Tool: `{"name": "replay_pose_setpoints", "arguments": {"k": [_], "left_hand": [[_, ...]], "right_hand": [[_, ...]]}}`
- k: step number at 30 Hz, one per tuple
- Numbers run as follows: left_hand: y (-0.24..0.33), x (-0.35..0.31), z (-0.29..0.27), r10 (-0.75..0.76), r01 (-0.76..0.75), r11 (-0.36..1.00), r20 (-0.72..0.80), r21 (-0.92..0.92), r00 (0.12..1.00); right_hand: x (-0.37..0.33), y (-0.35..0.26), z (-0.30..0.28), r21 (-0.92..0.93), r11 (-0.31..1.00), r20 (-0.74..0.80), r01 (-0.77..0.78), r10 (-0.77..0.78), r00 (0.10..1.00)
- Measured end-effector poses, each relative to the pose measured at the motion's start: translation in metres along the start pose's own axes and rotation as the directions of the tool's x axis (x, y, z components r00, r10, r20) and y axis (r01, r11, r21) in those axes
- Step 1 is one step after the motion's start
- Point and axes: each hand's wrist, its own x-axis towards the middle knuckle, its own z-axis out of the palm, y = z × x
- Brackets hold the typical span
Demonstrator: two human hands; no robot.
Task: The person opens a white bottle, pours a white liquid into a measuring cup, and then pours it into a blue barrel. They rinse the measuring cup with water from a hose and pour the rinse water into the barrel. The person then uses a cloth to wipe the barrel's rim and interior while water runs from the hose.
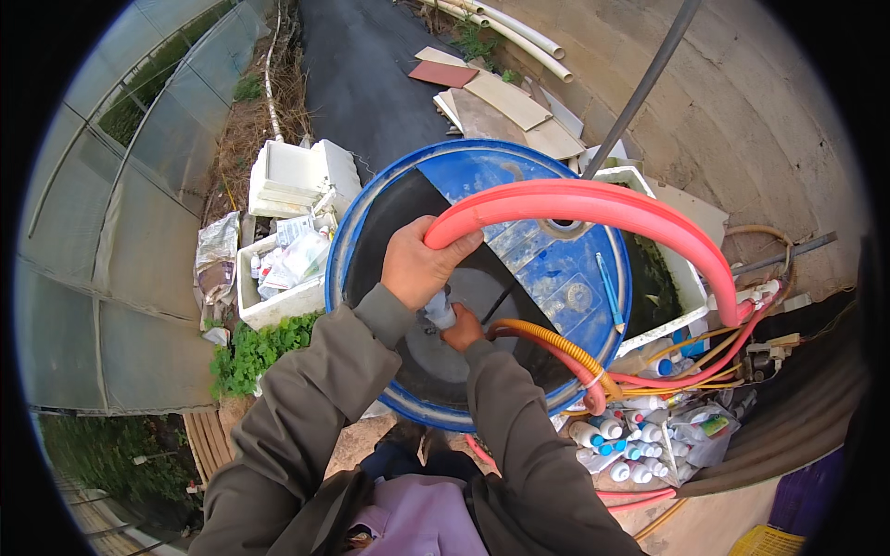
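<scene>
My left hand is closed round the end of a thick pink-red hose that arches away to the right. Below it, over the open half of a large blue drum, my right hand is closed on a pale, see-through thing, perhaps a small bottle; its shape is hard to make out. Greyish liquid stands inside the drum. A yellow ribbed hose hangs over the drum's near right rim, and a blue pen-like stick lies on its lid.
Left of the drum stand white foam boxes with bottles and bags, beside green plants. On the right are a white trough of dark green water and a heap of bottles. Boards lie beyond; a grey pole slants up.
</scene>
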Motion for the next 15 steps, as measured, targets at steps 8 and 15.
{"name": "replay_pose_setpoints", "arguments": {"k": [8, 15], "left_hand": [[0.0020, -0.0016, 0.0028, -0.057, 0.058, 0.997, 0.020, -0.046, 0.998], [0.0003, -0.0033, 0.0017, -0.104, 0.107, 0.992, 0.037, -0.063, 0.994]], "right_hand": [[0.0010, 0.0027, -0.0037, 0.040, 0.999, -0.001, -0.008, 0.008, 1.000], [0.0022, 0.0010, -0.0016, -0.135, 0.963, 0.128, -0.232, 0.249, 0.960]]}}
